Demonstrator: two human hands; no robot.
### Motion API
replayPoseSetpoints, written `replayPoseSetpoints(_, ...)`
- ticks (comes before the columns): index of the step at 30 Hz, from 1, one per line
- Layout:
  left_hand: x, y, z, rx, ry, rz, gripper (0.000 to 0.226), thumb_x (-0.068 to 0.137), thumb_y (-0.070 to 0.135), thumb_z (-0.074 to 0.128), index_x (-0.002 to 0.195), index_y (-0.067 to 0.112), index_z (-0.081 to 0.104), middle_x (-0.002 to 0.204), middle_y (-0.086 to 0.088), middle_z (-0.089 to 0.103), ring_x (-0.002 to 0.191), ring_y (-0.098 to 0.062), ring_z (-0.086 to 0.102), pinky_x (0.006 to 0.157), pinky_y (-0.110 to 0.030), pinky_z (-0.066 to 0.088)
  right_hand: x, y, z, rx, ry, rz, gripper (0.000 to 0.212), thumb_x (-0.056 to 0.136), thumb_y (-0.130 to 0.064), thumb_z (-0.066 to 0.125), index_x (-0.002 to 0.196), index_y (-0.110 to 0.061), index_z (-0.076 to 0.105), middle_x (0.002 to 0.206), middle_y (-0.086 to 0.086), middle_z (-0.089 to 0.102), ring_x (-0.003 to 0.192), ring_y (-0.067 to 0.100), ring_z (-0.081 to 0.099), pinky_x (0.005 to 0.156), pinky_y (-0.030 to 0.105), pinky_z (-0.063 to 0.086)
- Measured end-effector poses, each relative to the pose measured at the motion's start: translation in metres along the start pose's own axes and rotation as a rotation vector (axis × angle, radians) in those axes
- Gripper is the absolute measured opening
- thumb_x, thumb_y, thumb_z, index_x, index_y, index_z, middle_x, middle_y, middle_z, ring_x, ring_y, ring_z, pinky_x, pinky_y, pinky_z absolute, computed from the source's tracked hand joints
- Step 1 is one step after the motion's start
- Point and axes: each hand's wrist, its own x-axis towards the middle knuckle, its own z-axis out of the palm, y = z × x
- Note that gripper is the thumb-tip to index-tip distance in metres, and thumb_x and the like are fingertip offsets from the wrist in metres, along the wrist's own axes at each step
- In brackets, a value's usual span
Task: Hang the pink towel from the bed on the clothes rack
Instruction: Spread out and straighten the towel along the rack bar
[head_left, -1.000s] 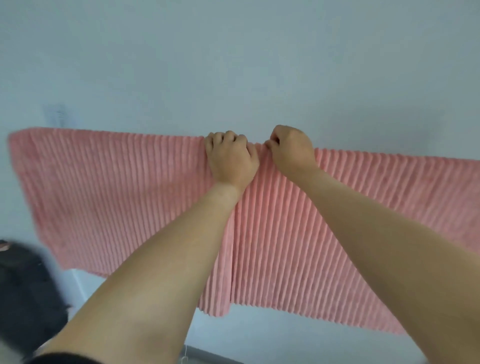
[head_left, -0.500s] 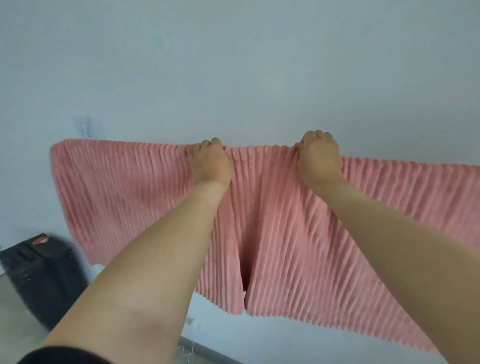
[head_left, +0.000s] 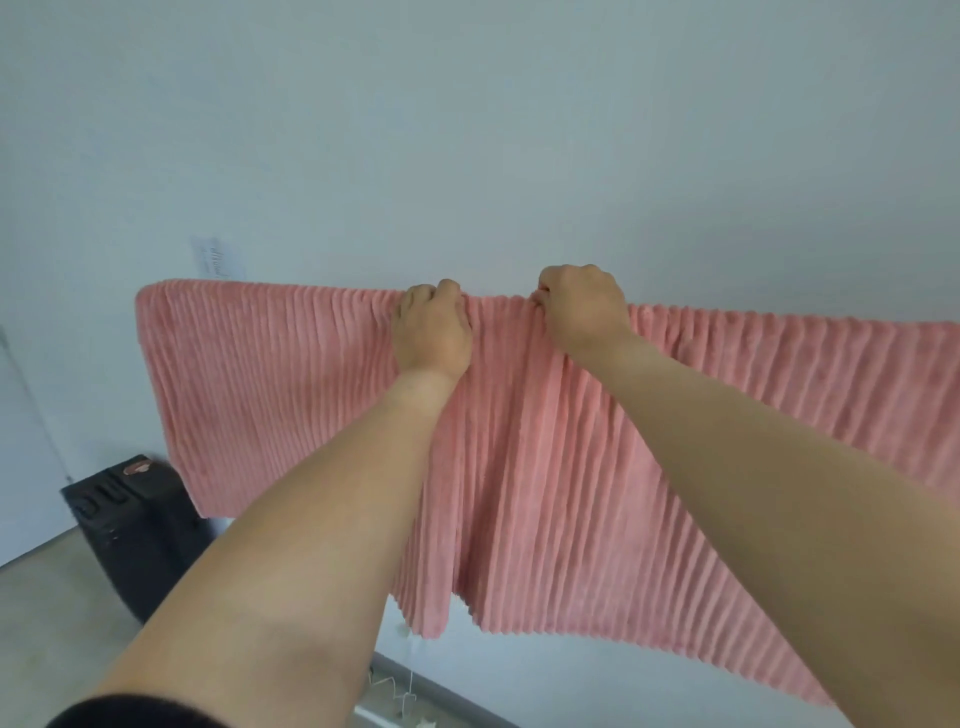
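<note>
The pink ribbed towel hangs spread wide in front of a pale wall, draped over a bar that it hides completely. My left hand grips the towel's top edge near the middle, fingers curled over it. My right hand grips the same top edge a short way to the right, pinching a fold of cloth. Both forearms reach up from the bottom of the view and cover part of the towel. The clothes rack itself cannot be seen.
A black case stands on the floor at the lower left, below the towel's left end. A white paper label is stuck to the wall above the towel. Thin white wire hangers lie near the skirting board.
My hands first slid apart along the towel's top edge, then came closer together again. The view has shifted, so the towel now sits further right and the black case shows more fully.
</note>
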Motion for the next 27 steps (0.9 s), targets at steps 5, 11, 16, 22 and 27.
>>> replayPoseSetpoints(5,-0.001,0.012,0.005,0.008,-0.007,-0.014,0.03,0.1,0.02,0.039,0.116,0.008,0.062,0.113,-0.014,0.063,0.114,-0.032,0.052,0.103,-0.042,0.039,-0.01,0.032,-0.011,-0.088,0.009,-0.045,0.024,0.098,-0.01,0.047,0.073,-0.01,0.043,0.074,0.012,0.051,0.072,0.03,0.05,0.059,0.037,0.033)
replayPoseSetpoints(11,0.005,0.018,0.01,0.042,-0.036,-0.113,0.033,0.102,0.023,0.035,0.107,0.005,0.062,0.117,-0.017,0.063,0.123,-0.035,0.049,0.111,-0.047,0.033,-0.034,0.075,-0.031,-0.133,0.146,-0.016,0.016,0.095,-0.005,0.047,0.082,-0.001,0.055,0.082,0.023,0.06,0.078,0.036,0.054,0.063,0.042,0.036)
replayPoseSetpoints(16,-0.006,0.04,0.024,0.043,0.034,0.04,0.035,0.098,0.022,0.04,0.12,0.013,0.066,0.122,-0.008,0.066,0.128,-0.03,0.049,0.119,-0.049,0.023,-0.024,0.03,-0.021,-0.093,0.164,-0.008,0.028,0.097,-0.024,0.049,0.102,-0.001,0.065,0.098,0.017,0.065,0.089,0.036,0.058,0.08,0.043,0.045)
replayPoseSetpoints(22,-0.011,0.031,0.023,0.023,0.043,0.048,0.034,0.099,0.027,0.036,0.102,0.013,0.066,0.109,-0.005,0.068,0.117,-0.028,0.052,0.116,-0.047,0.028,-0.008,0.012,-0.01,-0.027,-0.033,-0.023,0.018,0.096,-0.021,0.054,0.084,-0.008,0.06,0.086,0.012,0.067,0.082,0.034,0.06,0.065,0.036,0.043)
replayPoseSetpoints(27,-0.008,0.031,0.021,0.023,-0.015,0.001,0.039,0.103,0.032,0.03,0.106,0.012,0.063,0.114,-0.009,0.063,0.121,-0.029,0.048,0.115,-0.046,0.028,-0.022,0.061,-0.03,-0.082,0.056,0.007,0.023,0.098,-0.022,0.055,0.085,-0.004,0.063,0.081,0.015,0.066,0.077,0.036,0.06,0.062,0.037,0.042)
